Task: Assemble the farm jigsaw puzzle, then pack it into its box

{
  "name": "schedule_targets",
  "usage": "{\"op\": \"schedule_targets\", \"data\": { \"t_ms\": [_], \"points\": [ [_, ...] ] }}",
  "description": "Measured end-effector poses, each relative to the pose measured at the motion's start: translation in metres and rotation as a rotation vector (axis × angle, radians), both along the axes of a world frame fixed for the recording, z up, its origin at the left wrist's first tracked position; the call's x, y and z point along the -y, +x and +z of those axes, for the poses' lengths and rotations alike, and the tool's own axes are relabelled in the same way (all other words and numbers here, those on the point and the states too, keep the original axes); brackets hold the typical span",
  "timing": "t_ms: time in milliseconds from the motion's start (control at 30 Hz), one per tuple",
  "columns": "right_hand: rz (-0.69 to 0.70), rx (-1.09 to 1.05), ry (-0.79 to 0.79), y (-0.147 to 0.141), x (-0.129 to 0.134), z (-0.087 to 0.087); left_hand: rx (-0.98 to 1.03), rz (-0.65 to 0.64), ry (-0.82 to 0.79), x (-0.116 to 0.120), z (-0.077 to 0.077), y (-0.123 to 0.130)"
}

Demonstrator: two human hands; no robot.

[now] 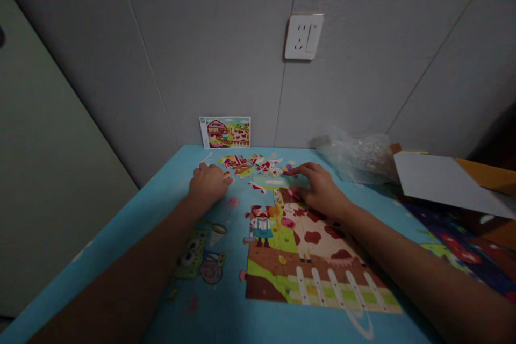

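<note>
A partly joined farm puzzle (318, 236) lies flat on the blue table cover (226, 312), showing a cow, a farmer and a white fence. Behind it is a pile of loose puzzle pieces (242, 165). My left hand (209, 183) rests left of the pile, fingers curled around something I cannot make out, with a small piece near its fingertips. My right hand (318, 185) is over the puzzle's back edge, its index finger stretched to a red piece at the pile's right side, thumb apart.
A reference picture card (229, 133) leans against the grey wall below a socket (304, 36). Crumpled clear plastic (358, 156) lies at the back right, beside an open box (447, 180).
</note>
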State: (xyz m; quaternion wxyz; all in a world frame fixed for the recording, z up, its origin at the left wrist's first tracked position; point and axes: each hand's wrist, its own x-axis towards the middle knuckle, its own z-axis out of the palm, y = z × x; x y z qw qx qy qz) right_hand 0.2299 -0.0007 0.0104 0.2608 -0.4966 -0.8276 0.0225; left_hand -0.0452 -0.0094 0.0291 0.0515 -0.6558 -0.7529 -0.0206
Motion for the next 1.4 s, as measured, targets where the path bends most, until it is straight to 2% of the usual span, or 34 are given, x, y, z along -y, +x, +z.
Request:
{"op": "schedule_targets", "data": {
  "t_ms": [133, 200, 267, 300, 333, 400, 467, 500, 600, 667, 733, 833, 900, 1000, 1067, 1267, 1400],
  "points": [
    [0.066, -0.046, 0.046, -0.009, 0.010, 0.007, 0.159, 0.038, 0.025, -0.008, -0.001, -0.003],
    [0.100, -0.090, 0.050, -0.014, 0.015, 0.010, 0.340, 0.010, 0.129, -0.008, -0.003, 0.002],
    [0.137, -0.153, 0.049, -0.019, 0.019, 0.011, 0.609, -0.184, 0.275, -0.002, -0.004, 0.013],
    [0.165, -0.191, 0.039, -0.022, 0.021, 0.010, 0.763, -0.351, 0.324, 0.003, -0.005, 0.021],
    [0.209, -0.218, 0.024, -0.025, 0.023, 0.010, 0.897, -0.513, 0.305, 0.008, -0.006, 0.029],
    [0.332, -0.227, 0.012, -0.029, 0.027, 0.010, 0.977, -0.763, 0.161, 0.020, -0.009, 0.044],
    [0.423, -0.186, 0.046, -0.030, 0.029, 0.012, 0.986, -0.860, 0.104, 0.028, -0.011, 0.053],
    [0.424, -0.165, 0.075, -0.028, 0.028, 0.015, 0.999, -0.863, 0.107, 0.029, -0.012, 0.055],
    [0.269, -0.152, 0.104, -0.010, 0.023, 0.031, 1.019, -0.743, 0.246, 0.020, -0.013, 0.047],
    [0.198, -0.092, 0.014, 0.008, 0.016, 0.043, 0.937, -0.599, 0.371, 0.009, -0.014, 0.036],
    [0.204, 0.051, -0.131, 0.024, 0.009, 0.050, 0.795, -0.403, 0.444, -0.003, -0.015, 0.024],
    [0.189, 0.243, -0.276, 0.038, 0.000, 0.047, 0.571, -0.051, 0.414, -0.018, -0.019, 0.010],
    [0.120, 0.289, -0.289, 0.041, -0.005, 0.038, 0.487, 0.073, 0.366, -0.024, -0.021, 0.003],
    [-0.014, 0.271, -0.232, 0.042, -0.008, 0.026, 0.447, 0.091, 0.350, -0.029, -0.024, -0.002],
    [-0.025, 0.258, -0.209, 0.039, -0.007, 0.023, 0.466, 0.122, 0.340, -0.031, -0.024, -0.003],
    [0.219, 0.166, -0.118, 0.011, 0.009, 0.019, 0.375, 0.252, 0.278, -0.046, -0.025, 0.001],
    [0.251, 0.123, -0.122, -0.005, 0.016, 0.016, 0.371, 0.318, 0.296, -0.059, -0.021, 0.008]
  ]
}}
